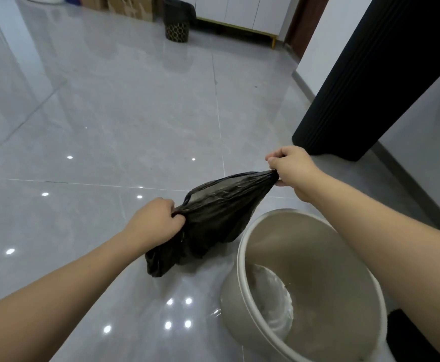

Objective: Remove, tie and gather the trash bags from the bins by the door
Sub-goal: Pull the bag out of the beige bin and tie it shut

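A black trash bag (213,218) hangs stretched between my two hands, just above the grey tiled floor. My left hand (156,220) grips the near left side of its mouth. My right hand (292,168) pinches the far right side, pulling the top edge taut. The bag's lower end sags and touches the floor left of a beige round bin (242,262). That bin stands at the lower right with no bag in it. A second bin (177,30), black with a gold honeycomb pattern and a dark liner, stands far off near the white cabinet.
A tall black ribbed column (370,87) rises at the right, next to a white wall. Cardboard boxes (130,6) and a white cabinet (239,11) on gold legs line the far wall. Glossy grey floor tiles (109,113) stretch ahead and to the left.
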Demonstrator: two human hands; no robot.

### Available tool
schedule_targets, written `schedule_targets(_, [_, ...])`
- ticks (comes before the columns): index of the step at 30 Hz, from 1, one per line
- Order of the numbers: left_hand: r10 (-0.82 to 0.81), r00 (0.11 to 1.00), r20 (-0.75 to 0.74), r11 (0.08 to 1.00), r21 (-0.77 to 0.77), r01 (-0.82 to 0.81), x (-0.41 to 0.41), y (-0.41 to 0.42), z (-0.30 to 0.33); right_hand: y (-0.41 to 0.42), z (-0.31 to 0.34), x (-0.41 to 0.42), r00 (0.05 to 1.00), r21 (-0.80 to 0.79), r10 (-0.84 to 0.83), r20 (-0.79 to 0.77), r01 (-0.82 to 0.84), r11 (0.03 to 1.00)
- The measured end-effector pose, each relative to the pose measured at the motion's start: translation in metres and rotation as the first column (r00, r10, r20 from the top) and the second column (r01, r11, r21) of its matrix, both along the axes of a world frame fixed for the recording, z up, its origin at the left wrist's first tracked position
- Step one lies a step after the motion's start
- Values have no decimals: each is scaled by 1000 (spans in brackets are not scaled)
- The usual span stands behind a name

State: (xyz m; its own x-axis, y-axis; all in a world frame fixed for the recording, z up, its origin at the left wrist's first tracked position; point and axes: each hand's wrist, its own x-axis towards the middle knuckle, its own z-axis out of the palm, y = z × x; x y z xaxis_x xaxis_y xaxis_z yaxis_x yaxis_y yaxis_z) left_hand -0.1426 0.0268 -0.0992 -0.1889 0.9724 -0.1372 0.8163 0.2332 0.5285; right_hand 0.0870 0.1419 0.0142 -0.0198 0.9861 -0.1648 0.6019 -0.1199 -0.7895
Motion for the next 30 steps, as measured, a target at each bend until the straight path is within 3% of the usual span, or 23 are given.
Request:
schedule_targets(2, [59,993,103,998,31,-63,0,-2,6,-3,-2,0,992,60,35,123,-43,997])
schedule_targets(4, [95,977,191,992,64,-109,2,-4,10,-14,1,-3,927,157,150,343,-214,964])
schedule_targets(5, [111,969,222,987,87,-133,2,-5,12,-20,2,-4,829,180,239,506,-372,911])
schedule_targets(7, [135,957,257,972,155,-179,4,-7,17,-34,3,-7,520,75,369,771,-649,757])
schedule_targets(9, [141,954,263,950,237,-205,4,-9,25,-42,-4,-12,251,-91,411,877,-752,652])
schedule_targets(11, [114,967,227,937,298,-181,6,-11,34,-42,-16,-18,87,-168,359,929,-766,621])
schedule_targets(12, [80,982,169,938,320,-132,8,-13,40,-39,-20,-21,60,-163,315,947,-756,634])
schedule_targets(14, [-5,999,-37,959,283,15,9,-14,50,-28,-21,-26,130,-87,264,956,-731,677])
schedule_targets(17, [-211,882,-421,977,-111,181,10,-15,63,-12,-20,-25,186,-63,271,944,-708,704])
schedule_targets(19, [-382,771,-509,883,-447,143,11,-20,68,-3,-19,-20,153,-87,271,950,-706,703])
schedule_targets(21, [-436,710,-552,801,-598,27,6,-24,69,2,-16,-17,122,-107,270,955,-706,700])
schedule_targets(26, [-290,672,-681,808,-551,-211,-4,-20,84,3,-5,-23,-17,-261,341,940,-682,683])
schedule_targets(28, [-167,793,-586,874,-460,-156,3,-13,80,2,-5,-29,-91,-301,333,938,-689,659])
schedule_targets(30, [-75,926,-371,912,-402,-87,9,-7,65,-1,-6,-36,-119,-327,346,931,-693,642])
